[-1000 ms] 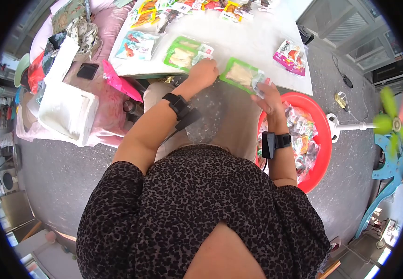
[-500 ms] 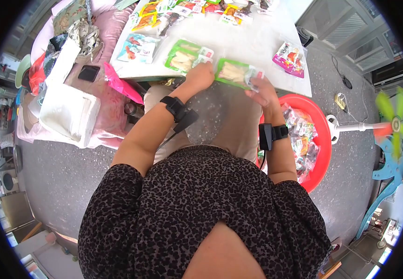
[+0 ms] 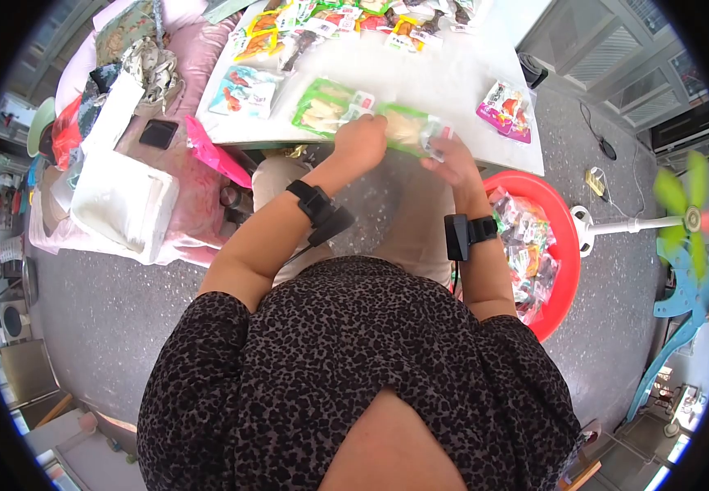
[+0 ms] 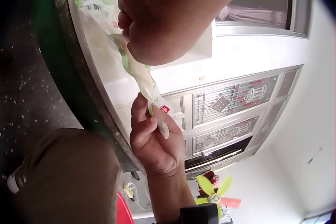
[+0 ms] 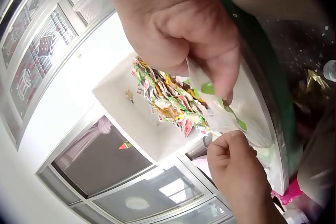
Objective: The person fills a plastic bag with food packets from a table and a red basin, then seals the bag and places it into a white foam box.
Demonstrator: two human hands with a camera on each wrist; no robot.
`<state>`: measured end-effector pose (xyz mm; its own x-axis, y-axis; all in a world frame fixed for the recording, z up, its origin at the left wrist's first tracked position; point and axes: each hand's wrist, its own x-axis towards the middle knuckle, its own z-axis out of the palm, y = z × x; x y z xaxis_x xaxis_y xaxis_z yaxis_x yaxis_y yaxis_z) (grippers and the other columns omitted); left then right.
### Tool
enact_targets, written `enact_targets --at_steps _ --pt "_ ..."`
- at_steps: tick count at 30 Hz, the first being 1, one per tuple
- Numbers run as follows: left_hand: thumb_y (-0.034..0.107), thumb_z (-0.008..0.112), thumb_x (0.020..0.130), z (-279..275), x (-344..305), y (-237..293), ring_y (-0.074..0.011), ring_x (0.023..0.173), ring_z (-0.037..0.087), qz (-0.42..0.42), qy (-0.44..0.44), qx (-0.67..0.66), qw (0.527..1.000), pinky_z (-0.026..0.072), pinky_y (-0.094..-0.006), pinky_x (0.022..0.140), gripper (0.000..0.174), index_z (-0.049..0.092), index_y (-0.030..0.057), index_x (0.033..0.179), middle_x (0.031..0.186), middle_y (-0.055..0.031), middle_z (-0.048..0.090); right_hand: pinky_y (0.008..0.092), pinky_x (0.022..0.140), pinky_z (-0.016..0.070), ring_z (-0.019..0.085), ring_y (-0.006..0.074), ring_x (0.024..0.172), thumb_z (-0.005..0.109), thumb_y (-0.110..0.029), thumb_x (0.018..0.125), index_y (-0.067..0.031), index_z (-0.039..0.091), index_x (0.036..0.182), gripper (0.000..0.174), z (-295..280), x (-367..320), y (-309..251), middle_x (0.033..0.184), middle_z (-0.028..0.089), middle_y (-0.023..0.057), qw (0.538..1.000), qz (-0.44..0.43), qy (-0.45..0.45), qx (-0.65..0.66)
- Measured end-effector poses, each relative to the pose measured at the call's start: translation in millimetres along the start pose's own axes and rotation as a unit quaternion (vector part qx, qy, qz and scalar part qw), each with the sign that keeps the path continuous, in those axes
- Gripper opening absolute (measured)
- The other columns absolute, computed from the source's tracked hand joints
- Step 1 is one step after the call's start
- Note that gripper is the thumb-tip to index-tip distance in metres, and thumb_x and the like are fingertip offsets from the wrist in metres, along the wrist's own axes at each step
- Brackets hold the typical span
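Both hands hold one green-edged clear packet [image 3: 404, 129] of pale food pieces, stretched between them above the near edge of the white table [image 3: 444, 69]. My left hand [image 3: 361, 141] pinches its left end, the fist partly hiding that corner. At the other end, near the red label, the thumb and fingers of my right hand [image 3: 457, 160] grip the clear film. The left wrist view shows the packet [image 4: 139, 74] tilted up between the hands. A matching packet [image 3: 320, 110] lies on the table just left, its labelled end beside the left hand.
Farther left lies a blue-and-white packet [image 3: 244, 90]; a pink-purple packet [image 3: 505, 111] sits near the right edge. Several colourful packets [image 3: 338, 23] are heaped at the back. Below right stands a red basin [image 3: 568, 262] full of packets, beside a fan [image 3: 692, 217].
The right hand has brought its packet leftward, close to the matching one. The left hand has come off the matching packet's end and now grips the moved packet's left end.
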<state>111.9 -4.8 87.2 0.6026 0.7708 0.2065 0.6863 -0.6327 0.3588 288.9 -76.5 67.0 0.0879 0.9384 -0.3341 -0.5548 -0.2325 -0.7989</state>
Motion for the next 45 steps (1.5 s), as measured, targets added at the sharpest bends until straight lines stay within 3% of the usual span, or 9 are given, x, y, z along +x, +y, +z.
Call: enact_targets --at_steps 15,17,19,25,30,33,39,42,45 --pt "0.013 0.044 0.072 -1.1 -5.2 -2.3 -0.0325 0.069 0.053 0.012 0.02 -0.034 0.999 0.0418 -0.0413 0.058 0.011 0.048 0.0032 0.076 0.075 -0.0147 0.052 0.0348 0.058 0.0488 0.055 0.0222 0.079 0.044 -0.002 0.075 -0.0077 0.045 0.102 0.027 23.2 22.1 19.6 0.094 0.052 0.0085 0.997 -0.018 0.037 0.063" --pt "0.012 0.045 0.071 -4.2 -4.1 0.2 -0.0324 0.068 0.053 0.019 0.034 -0.026 0.999 0.042 -0.0413 0.057 0.011 0.049 0.0035 0.076 0.075 -0.0142 0.052 0.0363 0.061 0.0486 0.055 0.0227 0.078 0.045 -0.001 0.075 -0.0057 0.044 0.101 0.026 13.4 44.3 44.0 0.093 0.052 0.0094 0.976 -0.193 -0.051 -0.085" --pt "0.012 0.046 0.07 -6.4 -3.1 0.6 -0.032 0.067 0.053 0.026 0.042 -0.02 0.999 0.0422 -0.041 0.057 0.011 0.049 0.0038 0.077 0.074 -0.0137 0.052 0.0368 0.061 0.0483 0.054 0.0229 0.076 0.045 -0.001 0.075 -0.0034 0.044 0.099 0.024 19.7 53.4 46.8 0.091 0.051 0.0103 0.944 -0.265 -0.088 -0.175" --pt "0.012 0.046 0.07 -7.8 -4.4 -0.9 -0.0308 0.065 0.053 0.024 0.052 -0.004 0.998 0.043 -0.0402 0.055 0.011 0.049 0.0038 0.076 0.072 -0.0134 0.052 0.0343 0.057 0.0471 0.053 0.0213 0.07 0.043 -0.005 0.076 0.0024 0.045 0.091 0.016 49.1 61.8 28.7 0.085 0.051 0.0118 0.942 -0.172 -0.057 -0.282" --pt "0.011 0.046 0.069 -10.9 -6.8 -2.0 -0.0317 0.062 0.053 0.019 0.064 -0.005 0.998 0.0432 -0.0404 0.054 0.008 0.048 0.0032 0.071 0.069 -0.0137 0.052 0.0256 0.046 0.0425 0.052 0.0156 0.065 0.045 -0.01 0.077 0.0004 0.047 0.083 0.012 50.9 36.7 -3.8 0.075 0.052 0.0092 0.963 0.016 0.019 -0.268" --pt "0.01 0.046 0.068 -11.4 -7.2 -1.3 -0.0312 0.06 0.053 0.063 0.095 -0.009 0.993 0.0432 -0.0397 0.052 0.007 0.048 0.0041 0.07 0.068 -0.0128 0.052 0.0235 0.046 0.0399 0.051 0.0132 0.061 0.043 -0.008 0.077 -0.0004 0.048 0.08 0.009 51.7 50.0 1.9 0.069 0.052 0.0081 0.97 0.02 0.009 -0.243" --pt "0.011 0.047 0.068 -2.2 -1.6 -8.5 -0.0303 0.059 0.053 0.102 0.133 0.018 0.986 0.043 -0.0397 0.05 0.007 0.048 0.0056 0.071 0.071 -0.0115 0.052 0.0297 0.054 0.0436 0.052 0.0173 0.066 0.042 -0.003 0.076 0.0005 0.048 0.081 0.009 74.7 76.6 20.7 0.072 0.052 0.0085 0.981 -0.151 -0.059 -0.103" --pt "0.013 0.049 0.067 7.2 -3.7 -12.6 -0.0289 0.063 0.053 0.077 0.117 0.022 0.99 0.0425 -0.0395 0.053 0.008 0.049 0.0061 0.071 0.073 -0.0101 0.053 0.0321 0.057 0.0447 0.052 0.0189 0.069 0.045 -0.003 0.075 0.0021 0.047 0.085 0.011 81.7 75.8 30.4 0.078 0.052 0.0097 0.99 -0.085 -0.003 0.113" --pt "0.016 0.054 0.064 12.1 -13.0 -17.9 -0.0277 0.077 0.052 0.141 0.169 -0.012 0.975 0.0408 -0.0394 0.064 0.017 0.051 0.0076 0.079 0.085 -0.0105 0.052 0.0318 0.057 0.0444 0.053 0.019 0.07 0.047 -0.004 0.074 0.0008 0.044 0.091 0.017 53.2 76.0 35.2 0.081 0.052 0.0104 0.995 -0.095 -0.031 -0.027"
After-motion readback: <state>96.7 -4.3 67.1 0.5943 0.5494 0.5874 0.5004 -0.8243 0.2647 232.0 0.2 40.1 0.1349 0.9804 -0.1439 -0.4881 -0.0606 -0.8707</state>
